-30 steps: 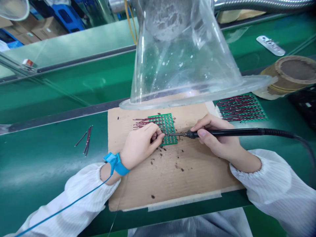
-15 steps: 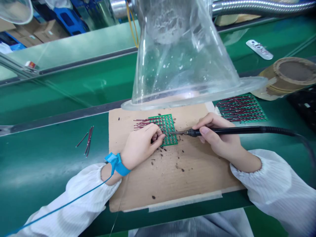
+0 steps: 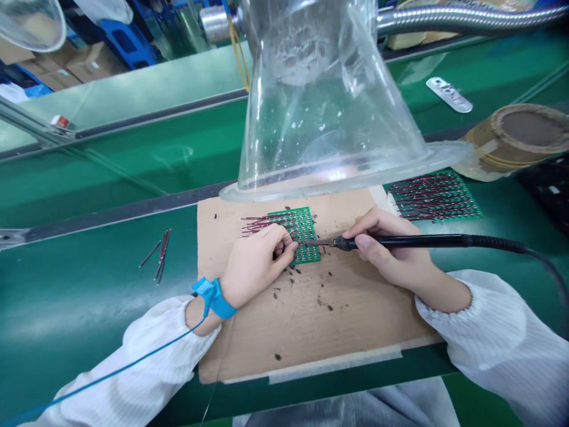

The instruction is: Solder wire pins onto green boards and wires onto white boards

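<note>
A green circuit board (image 3: 306, 222) with rows of shiny solder points lies on a brown cardboard sheet (image 3: 249, 350). Dark red wires (image 3: 253, 226) stick out from its left side. My left hand (image 3: 260, 255) rests over the board's lower left, fingers pinched on thin solder wire (image 3: 291, 232); a fine strand of it trails below my wrist. In my right hand (image 3: 391, 249) is a black soldering iron (image 3: 422, 241), held like a pen. Its tip points left and reaches the board close to my left fingertips. Whether the tip touches a solder point is too small to tell.
A clear fume hood (image 3: 333, 118) hangs low above the board. Behind my right hand lies another board full of wires (image 3: 435, 196), near a brown round container (image 3: 520, 136). Loose wires (image 3: 162, 255) lie at left. A blue wrist strap (image 3: 216, 296) trails its cord leftward.
The soldering iron has tilted slightly, its handle lower and its tip a little further left. My left hand keeps its pinch over the board. The whole view has shifted slightly.
</note>
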Demonstrator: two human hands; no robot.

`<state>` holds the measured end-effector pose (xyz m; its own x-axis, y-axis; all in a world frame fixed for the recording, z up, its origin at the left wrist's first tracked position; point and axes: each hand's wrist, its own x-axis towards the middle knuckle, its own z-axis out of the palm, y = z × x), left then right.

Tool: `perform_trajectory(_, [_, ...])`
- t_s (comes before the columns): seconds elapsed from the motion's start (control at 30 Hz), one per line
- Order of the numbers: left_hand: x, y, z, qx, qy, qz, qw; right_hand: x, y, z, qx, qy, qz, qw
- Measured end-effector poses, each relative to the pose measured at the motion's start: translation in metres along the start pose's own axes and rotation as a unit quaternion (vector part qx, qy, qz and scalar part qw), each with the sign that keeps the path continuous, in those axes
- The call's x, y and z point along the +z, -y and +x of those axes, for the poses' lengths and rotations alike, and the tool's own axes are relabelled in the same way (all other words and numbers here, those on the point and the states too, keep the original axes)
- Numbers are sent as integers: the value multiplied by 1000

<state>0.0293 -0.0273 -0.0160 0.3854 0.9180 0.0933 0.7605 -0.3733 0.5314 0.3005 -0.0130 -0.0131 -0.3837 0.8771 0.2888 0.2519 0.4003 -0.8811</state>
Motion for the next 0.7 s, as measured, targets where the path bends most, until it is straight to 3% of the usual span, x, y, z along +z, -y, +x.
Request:
perform_trajectory(0.2, [-1, -3, 0, -18, 9, -3, 1000, 0, 0, -1, 2, -15, 14, 1000])
perform_trajectory(0.43, [-2, -2, 1, -11, 10, -9, 1000, 3, -1, 1, 37, -122, 76, 989])
perform_trajectory(0.6, [1, -1, 2, -13, 2, -13, 1000, 4, -1, 6, 31, -131, 71, 988])
perform_trajectory(0.7, [0, -3, 4, 12, -3, -24, 1000, -1, 0, 5, 25, -109, -3, 994])
